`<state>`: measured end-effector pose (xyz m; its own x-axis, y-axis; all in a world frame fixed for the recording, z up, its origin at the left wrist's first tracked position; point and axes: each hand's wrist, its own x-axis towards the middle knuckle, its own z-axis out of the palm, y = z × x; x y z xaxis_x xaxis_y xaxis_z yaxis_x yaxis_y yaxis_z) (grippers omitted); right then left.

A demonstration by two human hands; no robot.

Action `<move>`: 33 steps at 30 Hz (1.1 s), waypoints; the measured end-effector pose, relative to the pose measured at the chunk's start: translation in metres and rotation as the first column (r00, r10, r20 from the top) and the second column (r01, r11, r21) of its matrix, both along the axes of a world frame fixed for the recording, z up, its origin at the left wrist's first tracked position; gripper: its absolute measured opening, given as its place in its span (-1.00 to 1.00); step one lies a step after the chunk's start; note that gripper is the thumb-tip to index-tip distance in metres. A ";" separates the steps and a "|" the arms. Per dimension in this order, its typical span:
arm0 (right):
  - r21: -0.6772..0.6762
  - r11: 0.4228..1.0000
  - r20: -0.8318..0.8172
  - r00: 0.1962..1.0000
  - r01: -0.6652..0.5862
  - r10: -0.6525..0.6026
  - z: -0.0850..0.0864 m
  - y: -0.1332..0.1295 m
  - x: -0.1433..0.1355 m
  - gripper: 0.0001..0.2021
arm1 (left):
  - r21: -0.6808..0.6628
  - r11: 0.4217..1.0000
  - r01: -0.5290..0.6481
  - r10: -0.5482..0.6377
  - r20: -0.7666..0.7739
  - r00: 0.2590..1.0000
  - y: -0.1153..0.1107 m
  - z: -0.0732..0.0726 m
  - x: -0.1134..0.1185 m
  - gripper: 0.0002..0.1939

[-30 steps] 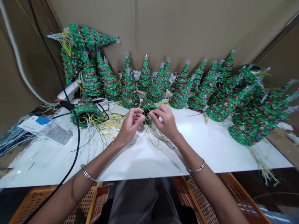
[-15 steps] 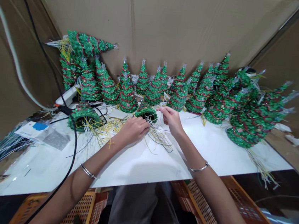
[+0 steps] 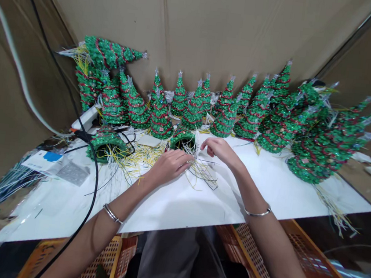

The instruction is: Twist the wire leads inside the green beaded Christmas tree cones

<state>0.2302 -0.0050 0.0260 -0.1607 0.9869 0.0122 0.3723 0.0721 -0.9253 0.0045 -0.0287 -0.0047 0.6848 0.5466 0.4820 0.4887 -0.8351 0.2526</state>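
Observation:
A small green tree [image 3: 181, 135] lies on its side with its hollow base facing me, and white and yellow wires [image 3: 202, 169] spill out of it. At the front of that opening is my left hand [image 3: 171, 166], its fingers curled over the wires; what they pinch is too small to tell. My right hand [image 3: 219, 150] is just right of the white wires, fingers bent and apart from them, with nothing visible in it. Another tree [image 3: 108, 142] lies to the left, its open base also showing loose wires.
Upright decorated trees [image 3: 193, 109] line the back, with more clustered at the right [image 3: 323, 149]. A black cable [image 3: 95, 187] crosses the left side. Orange baskets [image 3: 318, 268] sit below the white table [image 3: 267, 183]. A plastic packet [image 3: 72, 171] lies at left.
My right hand has moved right, away from the white wires, and its fingertips have come off them. My left hand stays near the tree's base. The view has shifted slightly.

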 end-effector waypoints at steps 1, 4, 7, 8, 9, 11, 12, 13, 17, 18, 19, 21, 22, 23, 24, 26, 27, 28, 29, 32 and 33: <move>-0.010 0.999 0.088 0.995 -0.047 0.048 0.000 -0.001 0.003 -0.77 | 0.012 1.000 -0.007 0.007 0.001 1.000 -0.001 0.000 0.000 -0.76; -0.066 0.984 0.224 0.959 -0.163 0.174 0.002 -0.005 0.007 -0.83 | 0.034 0.999 -0.014 0.013 0.026 1.000 -0.001 0.000 -0.002 -0.73; -0.099 0.971 0.303 0.923 -0.217 0.237 0.006 -0.008 0.008 -0.79 | 0.036 0.999 -0.022 0.019 0.097 0.995 -0.001 -0.002 -0.003 -0.72; -0.115 0.965 0.323 0.909 -0.237 0.262 0.008 -0.009 0.009 -0.77 | 0.035 0.999 -0.026 0.021 0.123 0.992 -0.001 -0.002 -0.003 -0.72; -0.132 0.957 0.334 0.897 -0.258 0.288 0.010 -0.011 0.010 -0.76 | 0.033 0.999 -0.028 0.023 0.143 0.989 0.000 -0.003 -0.003 -0.72; -0.156 0.947 0.340 0.885 -0.279 0.317 0.015 -0.013 0.013 -0.76 | 0.026 0.999 -0.034 0.029 0.173 0.984 -0.001 -0.005 -0.003 -0.72; -0.158 0.948 0.334 0.888 -0.277 0.315 0.017 -0.013 0.014 -0.76 | 0.022 0.999 -0.037 0.032 0.184 0.982 -0.001 -0.005 -0.002 -0.74; -0.154 0.950 0.317 0.897 -0.273 0.309 0.019 -0.014 0.015 -0.76 | 0.019 0.999 -0.038 0.034 0.194 0.980 -0.002 -0.005 -0.002 -0.77; -0.094 0.958 0.150 0.948 -0.270 0.282 0.020 -0.016 0.013 -0.73 | 0.000 0.999 -0.035 0.034 0.206 0.978 -0.005 0.000 -0.003 -0.86; -0.076 0.961 0.106 0.956 -0.267 0.274 0.020 -0.016 0.012 -0.73 | -0.009 1.000 -0.026 0.028 0.194 0.981 -0.006 0.003 -0.004 -0.86; -0.059 0.964 0.069 0.962 -0.260 0.263 0.018 -0.015 0.011 -0.73 | -0.016 1.000 -0.013 0.015 0.172 0.985 -0.006 0.007 -0.006 -0.86; -0.036 0.970 0.005 0.971 -0.241 0.241 0.016 -0.013 0.008 -0.73 | -0.017 1.000 0.025 -0.023 0.088 0.996 -0.007 0.015 -0.012 -0.84; -0.031 0.973 -0.025 0.973 -0.230 0.229 0.014 -0.013 0.008 -0.74 | -0.006 0.999 0.042 -0.042 0.028 0.999 -0.007 0.018 -0.016 -0.84; -0.030 0.975 -0.054 0.975 -0.219 0.217 0.013 -0.012 0.007 -0.74 | 0.012 0.998 0.056 -0.055 -0.039 0.998 -0.007 0.020 -0.019 -0.83; -0.030 0.977 -0.079 0.975 -0.212 0.209 0.012 -0.011 0.007 -0.75 | 0.034 0.997 0.064 -0.060 -0.107 0.993 -0.007 0.022 -0.022 -0.83; -0.036 0.978 -0.119 0.973 -0.205 0.200 0.011 -0.010 0.006 -0.76 | 0.075 0.995 0.063 -0.045 -0.222 0.974 -0.007 0.021 -0.026 -0.74; -0.041 0.977 -0.135 0.970 -0.208 0.201 0.010 -0.009 0.006 -0.76 | 0.090 0.994 0.057 -0.032 -0.263 0.964 -0.007 0.020 -0.026 -0.66; -0.048 0.976 -0.147 0.968 -0.213 0.204 0.010 -0.009 0.005 -0.76 | 0.102 0.994 0.047 -0.016 -0.292 0.956 -0.007 0.017 -0.025 -0.58; -0.054 0.975 -0.158 0.966 -0.217 0.206 0.010 -0.009 0.005 -0.77 | 0.113 0.993 0.036 0.000 -0.310 0.951 -0.007 0.015 -0.024 -0.52; -0.062 0.974 -0.187 0.961 -0.219 0.204 0.009 -0.008 0.004 -0.76 | 0.149 0.989 0.005 0.046 -0.336 0.941 -0.007 0.009 -0.019 -0.48; -0.064 0.974 -0.196 0.959 -0.219 0.203 0.009 -0.008 0.004 -0.76 | 0.158 0.987 -0.001 0.055 -0.340 0.939 -0.007 0.008 -0.017 -0.49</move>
<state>0.2344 -0.0130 0.0348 -0.3682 0.9295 -0.0202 0.1772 0.0488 -0.9830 -0.0128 -0.0354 0.0036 0.8086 0.5060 0.3003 0.5465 -0.8350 -0.0644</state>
